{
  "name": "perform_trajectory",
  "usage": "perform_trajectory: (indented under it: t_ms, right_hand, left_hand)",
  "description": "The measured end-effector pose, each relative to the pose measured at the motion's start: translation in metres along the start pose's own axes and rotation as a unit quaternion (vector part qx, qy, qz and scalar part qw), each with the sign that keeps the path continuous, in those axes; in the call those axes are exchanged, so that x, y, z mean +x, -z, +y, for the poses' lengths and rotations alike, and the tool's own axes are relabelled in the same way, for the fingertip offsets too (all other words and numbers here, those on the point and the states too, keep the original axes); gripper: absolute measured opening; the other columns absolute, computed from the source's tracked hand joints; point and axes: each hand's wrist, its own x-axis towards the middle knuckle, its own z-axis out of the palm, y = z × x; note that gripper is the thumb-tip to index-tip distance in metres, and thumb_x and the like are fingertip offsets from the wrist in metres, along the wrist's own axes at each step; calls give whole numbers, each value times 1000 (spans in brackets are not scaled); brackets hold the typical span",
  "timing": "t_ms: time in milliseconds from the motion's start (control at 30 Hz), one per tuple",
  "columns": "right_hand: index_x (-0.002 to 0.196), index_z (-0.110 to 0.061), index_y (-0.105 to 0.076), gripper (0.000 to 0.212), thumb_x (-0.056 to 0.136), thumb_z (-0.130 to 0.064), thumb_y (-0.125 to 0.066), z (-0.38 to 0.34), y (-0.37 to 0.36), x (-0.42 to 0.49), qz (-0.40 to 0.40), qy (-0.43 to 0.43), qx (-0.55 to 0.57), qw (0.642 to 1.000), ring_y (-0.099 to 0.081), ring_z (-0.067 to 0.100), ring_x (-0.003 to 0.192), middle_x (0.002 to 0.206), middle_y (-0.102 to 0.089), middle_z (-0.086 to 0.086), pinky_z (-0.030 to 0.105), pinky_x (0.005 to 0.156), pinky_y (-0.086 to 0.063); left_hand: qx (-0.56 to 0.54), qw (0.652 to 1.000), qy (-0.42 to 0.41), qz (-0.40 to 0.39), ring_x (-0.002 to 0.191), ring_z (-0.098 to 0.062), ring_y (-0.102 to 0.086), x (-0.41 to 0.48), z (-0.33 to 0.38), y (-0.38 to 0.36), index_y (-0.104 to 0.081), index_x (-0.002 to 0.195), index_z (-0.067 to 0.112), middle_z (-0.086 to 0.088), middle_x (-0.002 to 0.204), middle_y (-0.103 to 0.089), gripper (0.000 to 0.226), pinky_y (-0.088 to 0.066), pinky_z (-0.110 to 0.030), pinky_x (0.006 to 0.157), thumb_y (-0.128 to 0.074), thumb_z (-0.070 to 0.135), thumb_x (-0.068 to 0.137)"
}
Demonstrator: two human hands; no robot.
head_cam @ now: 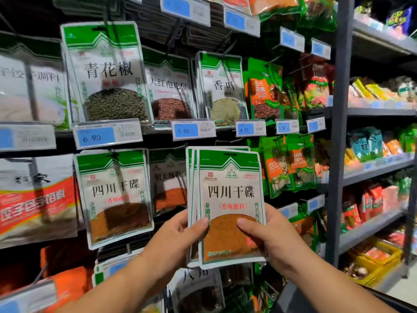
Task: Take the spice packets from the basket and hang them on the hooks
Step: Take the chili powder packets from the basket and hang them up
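In the head camera's view, both hands hold a small stack of flat green-and-white plastic spice packets [228,193] upright in front of the hanging display, apart from any hook. The left hand [180,231] pinches the stack's lower left edge, thumb on the front and fingers behind. The right hand [268,233] grips the lower right side the same way, thumb pressed on the clear window. With the grip this low, the punched tops are free, which suits lining the holes up with a peg. The labels face the person, probably so the print can be matched. An identical green-and-white hanging packet [114,195] sits to the left, below the blue-and-white price tag [96,137], so that peg looks like the target.

Each packet's window shows reddish-brown powder filling the lower half. At lower right, a yellow plastic crate [370,277] on the bottom shelf holds red and pale bags. It is too blurred to say whether this is the task's basket.
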Motion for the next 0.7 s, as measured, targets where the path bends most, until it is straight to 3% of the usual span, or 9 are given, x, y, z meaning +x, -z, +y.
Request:
perform_trajectory:
  t_ms: [100,200,300,400,500,600,633,700]
  right_hand:
    - [121,-15,-70,52,71,-15,-86,-2,-8,-5,-1,10,1,1000,-73,32,108,115,-77,10,54,97,-55]
    - [119,-12,-64,59,64,-17,-86,-6,-19,-8,32,29,8,999,-75,33,102,108,-78,11,52,89,-59]
    - [111,-7,-63,57,62,-24,-87,-10,-28,-11,64,43,-9,997,-77,31,90,98,-79,11,49,80,-61]
    - [94,-3,-61,40,68,-25,-84,-9,-36,-14,93,61,-6,994,-75,40,80,88,-76,22,50,70,-62]
    - [85,-4,-61,30,72,-22,-82,-7,-49,-18,100,66,12,993,-72,42,73,83,-74,26,52,68,-61]
    - [81,-3,-56,31,71,-19,-80,-4,-65,-21,84,48,50,994,-68,35,68,82,-69,30,45,63,-58]
    - [79,-4,-55,32,70,-20,-81,-4,-72,-21,77,43,54,995,-67,35,69,82,-67,31,46,65,-58]
    - [77,-5,-54,30,72,-18,-81,-4,-81,-23,65,33,60,996,-67,37,72,83,-64,38,52,66,-58]
  left_hand:
    - [14,1000,-9,9,114,-32,-69,-8,1,4,-64,131,28,4,122,-75,40,-45,-50,109,-66,37,92]
    - [19,999,-17,25,115,-36,-68,-17,4,8,-65,130,30,3,123,-75,40,-46,-53,106,-70,42,93]
    - [22,998,-30,43,113,-35,-69,-26,9,10,-64,131,29,6,122,-75,47,-43,-65,108,-74,46,88]
    - [13,998,-35,49,115,-19,-70,-36,12,17,-62,132,24,7,122,-75,50,-46,-50,111,-69,38,85]
    - [29,998,-34,53,121,-19,-67,-49,12,27,-63,134,24,4,127,-73,54,-43,-48,114,-73,52,89]
    - [13,997,-25,75,112,-36,-71,-60,9,41,-66,127,26,-3,120,-76,39,-51,-50,97,-64,47,95]
    - [11,996,-26,82,110,-36,-72,-65,9,47,-67,125,26,-4,118,-77,36,-53,-49,91,-60,43,94]
    - [10,995,-27,97,111,-29,-72,-72,10,55,-68,124,25,-3,118,-77,36,-54,-48,91,-57,39,93]
